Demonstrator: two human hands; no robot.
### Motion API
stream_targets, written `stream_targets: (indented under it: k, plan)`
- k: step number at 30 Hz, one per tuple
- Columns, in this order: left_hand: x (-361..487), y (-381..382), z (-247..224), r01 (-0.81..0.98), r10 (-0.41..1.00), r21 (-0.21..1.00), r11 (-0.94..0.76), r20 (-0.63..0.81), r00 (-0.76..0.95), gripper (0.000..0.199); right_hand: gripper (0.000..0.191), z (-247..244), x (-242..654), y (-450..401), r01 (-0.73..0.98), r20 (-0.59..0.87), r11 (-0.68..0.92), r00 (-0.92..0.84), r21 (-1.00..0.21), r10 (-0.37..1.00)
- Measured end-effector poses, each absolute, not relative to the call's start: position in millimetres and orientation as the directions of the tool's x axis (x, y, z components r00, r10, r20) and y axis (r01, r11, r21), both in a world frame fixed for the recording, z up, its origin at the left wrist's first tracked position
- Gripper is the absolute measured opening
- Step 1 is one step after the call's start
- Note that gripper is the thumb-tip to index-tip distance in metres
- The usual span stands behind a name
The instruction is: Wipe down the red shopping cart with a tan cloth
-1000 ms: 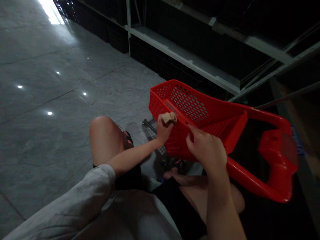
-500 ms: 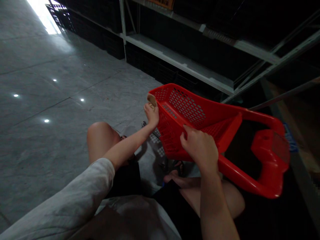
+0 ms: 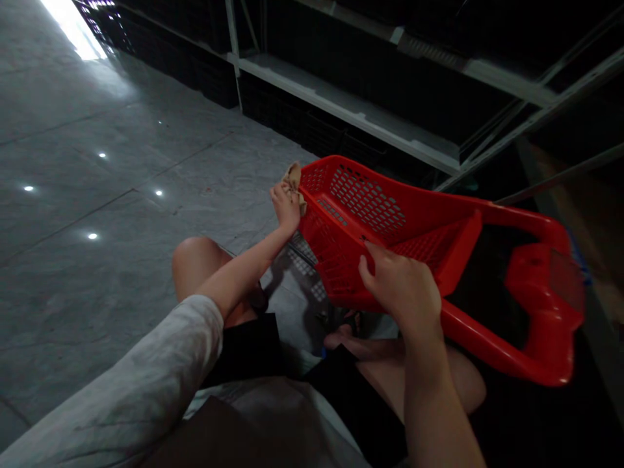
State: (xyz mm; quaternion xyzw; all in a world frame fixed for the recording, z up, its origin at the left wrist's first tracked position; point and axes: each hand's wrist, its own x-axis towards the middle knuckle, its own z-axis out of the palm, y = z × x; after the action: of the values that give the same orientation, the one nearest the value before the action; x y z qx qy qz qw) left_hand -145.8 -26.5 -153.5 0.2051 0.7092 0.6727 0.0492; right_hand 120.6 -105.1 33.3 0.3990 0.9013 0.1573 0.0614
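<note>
Hands both at a red plastic shopping basket (image 3: 358,208), which sits tilted just beyond the knees. Left hand (image 3: 286,208), grey sleeve (image 3: 141,370) on that arm, closed around a tan cloth (image 3: 294,177), pressing it to the basket's far left corner. Right hand (image 3: 402,286) half curled, fingertips (image 3: 368,250) on the basket's perforated wall; firmness of hold cannot be told. Long red handle (image 3: 487,341) runs off to the right. Nearest, black shorts (image 3: 246,344) and a bare left knee (image 3: 197,260). Under the basket, a wire piece (image 3: 302,253), hard to make out in shadow. Left, polished grey floor tiles (image 3: 146,162). Farthest, white metal shelving (image 3: 341,107) above black crates (image 3: 277,110).
</note>
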Motion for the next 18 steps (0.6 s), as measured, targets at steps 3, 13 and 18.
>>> stream_targets:
  k: [3,13,18]
  plan:
    - [-110.7,-41.2,-155.7,0.297,0.419,0.955,-0.016,0.276,-0.865,0.026,0.04,34.5,119.8,-104.6,0.698,0.003,0.635,-0.674,0.33,0.739]
    - [42.8,-131.0,-196.6,0.303,0.698,0.942,-0.141,0.312,-0.644,0.038,0.036,38.3,119.8,-105.0,0.683,-0.007,0.627,-0.674,0.374,0.739]
    - [-83.3,-68.7,-182.5,0.289,0.506,0.956,-0.045,0.271,-0.819,0.035,0.037,43.5,97.2,-108.3,0.72,-0.025,0.571,-0.613,0.394,0.79]
